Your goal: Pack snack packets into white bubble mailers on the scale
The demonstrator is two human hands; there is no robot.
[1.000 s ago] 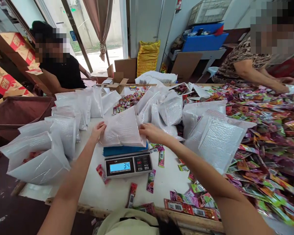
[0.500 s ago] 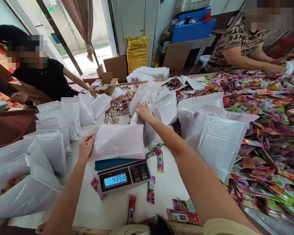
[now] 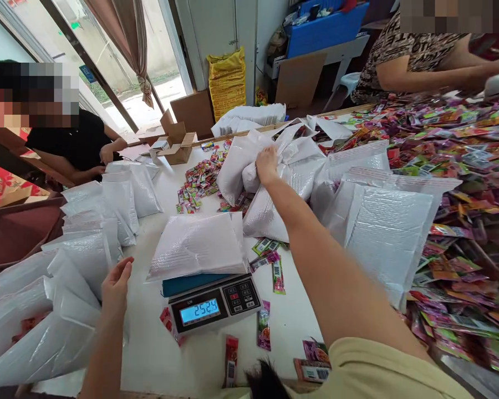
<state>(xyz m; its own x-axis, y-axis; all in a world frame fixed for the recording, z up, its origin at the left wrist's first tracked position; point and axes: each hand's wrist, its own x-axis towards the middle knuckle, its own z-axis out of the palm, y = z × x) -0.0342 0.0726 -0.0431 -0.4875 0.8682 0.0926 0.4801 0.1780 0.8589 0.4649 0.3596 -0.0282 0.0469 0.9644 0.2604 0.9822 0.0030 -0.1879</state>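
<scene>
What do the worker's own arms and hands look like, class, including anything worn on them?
The left hand and right hand are ungloved, the forearms bare. A short, loose, pale yellow-green sleeve covers the right upper arm.

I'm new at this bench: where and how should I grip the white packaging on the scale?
I'd probably pinch the white packaging by its near left corner, from the left: it lies flat, that corner juts past the scale, and the left hand is nearby.
</scene>
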